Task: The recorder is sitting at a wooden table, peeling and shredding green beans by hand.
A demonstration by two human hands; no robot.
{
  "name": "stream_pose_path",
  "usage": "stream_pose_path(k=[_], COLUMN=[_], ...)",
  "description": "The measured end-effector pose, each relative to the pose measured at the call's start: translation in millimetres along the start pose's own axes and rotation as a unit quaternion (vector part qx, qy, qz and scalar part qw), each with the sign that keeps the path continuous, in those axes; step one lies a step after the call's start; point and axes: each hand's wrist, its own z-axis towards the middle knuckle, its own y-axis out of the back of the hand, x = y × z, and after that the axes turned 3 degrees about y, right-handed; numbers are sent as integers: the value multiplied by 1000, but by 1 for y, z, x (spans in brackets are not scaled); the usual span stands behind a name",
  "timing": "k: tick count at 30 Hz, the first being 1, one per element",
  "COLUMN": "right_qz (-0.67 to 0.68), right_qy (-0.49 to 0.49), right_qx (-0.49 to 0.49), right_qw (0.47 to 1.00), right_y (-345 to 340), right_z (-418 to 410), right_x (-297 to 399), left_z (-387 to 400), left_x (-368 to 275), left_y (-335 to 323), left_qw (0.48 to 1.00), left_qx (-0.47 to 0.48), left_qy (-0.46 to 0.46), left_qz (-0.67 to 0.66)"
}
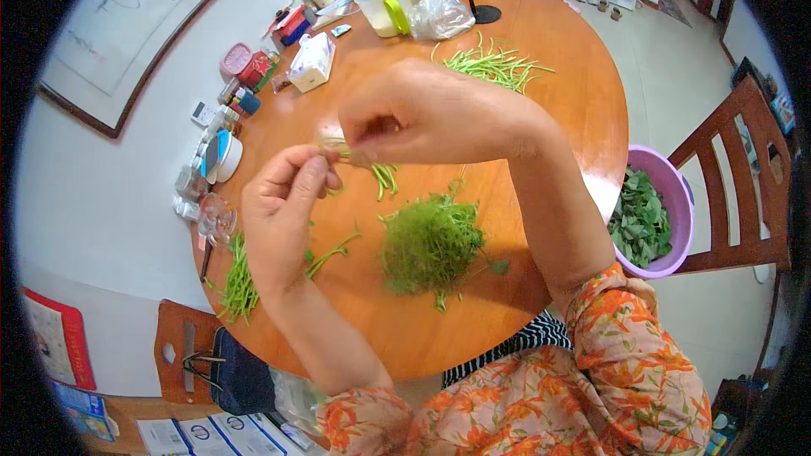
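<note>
My left hand (285, 202) pinches a thin green stem (336, 144) between thumb and fingertips, above the wooden table. Close beside it, my right hand (437, 114) is bent over with curled fingers, its tips meeting at the same stem; they are partly blurred. Below the hands lies a heap of leafy green shoots (434, 244), with a few short cut stems (384, 180) behind it. A bundle of green stems (237, 285) lies left of my left forearm, and a loose sprig (332, 253) lies right of it. Beyond my right hand is a larger pile of stems (497, 66).
A purple basin (681, 228) of leaves stands by a wooden chair (716, 183) at right. Along the round table's (570, 31) far and left edges are a tissue box (312, 63), a plastic jug (383, 9), a clear bag (441, 16), a glass bowl (217, 215) and several jars.
</note>
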Motion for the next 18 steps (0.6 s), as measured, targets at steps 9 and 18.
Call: stream_pose_path(k=[9,18], right_qz=[17,75], right_qy=[17,38], right_qx=[-75,-74], right_qw=[997,994], right_y=[-10,-6], right_z=[3,7], right_x=[0,8], left_z=[-10,-6], left_x=[-13,-12], left_y=[-3,2], left_qw=[997,995], left_qx=[53,72], left_qy=[13,7], left_qz=[48,64])
